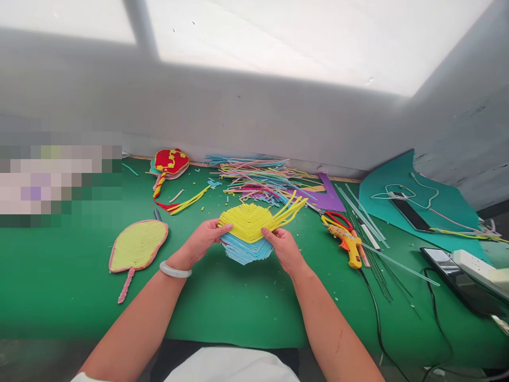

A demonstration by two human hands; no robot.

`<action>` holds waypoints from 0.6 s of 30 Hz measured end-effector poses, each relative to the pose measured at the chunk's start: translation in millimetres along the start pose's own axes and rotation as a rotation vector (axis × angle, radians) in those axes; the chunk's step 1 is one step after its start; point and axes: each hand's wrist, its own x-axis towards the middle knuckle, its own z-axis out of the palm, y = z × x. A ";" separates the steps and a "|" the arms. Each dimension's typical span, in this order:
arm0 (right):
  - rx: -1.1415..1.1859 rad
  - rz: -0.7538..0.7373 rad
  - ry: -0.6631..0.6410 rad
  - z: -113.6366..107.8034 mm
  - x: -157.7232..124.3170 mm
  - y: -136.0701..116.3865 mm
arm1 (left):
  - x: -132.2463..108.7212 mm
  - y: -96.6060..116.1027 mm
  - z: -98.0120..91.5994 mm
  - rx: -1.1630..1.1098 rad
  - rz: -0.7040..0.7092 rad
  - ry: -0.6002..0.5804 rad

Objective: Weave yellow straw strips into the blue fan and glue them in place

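Observation:
A half-woven fan of straws [248, 233] sits on the green table [222, 302], yellow on top and light blue below, with loose yellow straw ends trailing off to the upper right. My left hand [202, 240] grips its left edge, fingers pressed on the yellow weave; a pale bangle circles that wrist. My right hand [283, 248] pinches the right edge where the loose yellow ends start.
A heap of coloured straws [258, 178] lies behind the fan. A yellow-green finished fan [137, 246] lies at left, a red and yellow one [170, 162] farther back. A yellow glue gun [347, 241], red-handled scissors, clear sticks, phones and a power strip [477, 265] lie at right.

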 end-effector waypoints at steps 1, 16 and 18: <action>0.002 0.004 -0.002 0.2 -0.2 -0.4 | 0.3 -0.3 -0.3 0.000 -0.002 0.001; 0.019 0.023 -0.010 -0.6 0.1 0.6 | 1.9 -2.8 -2.8 0.018 -0.015 0.007; 0.015 0.023 -0.008 -0.9 0.2 0.8 | 1.7 -2.4 -2.3 0.019 -0.017 0.007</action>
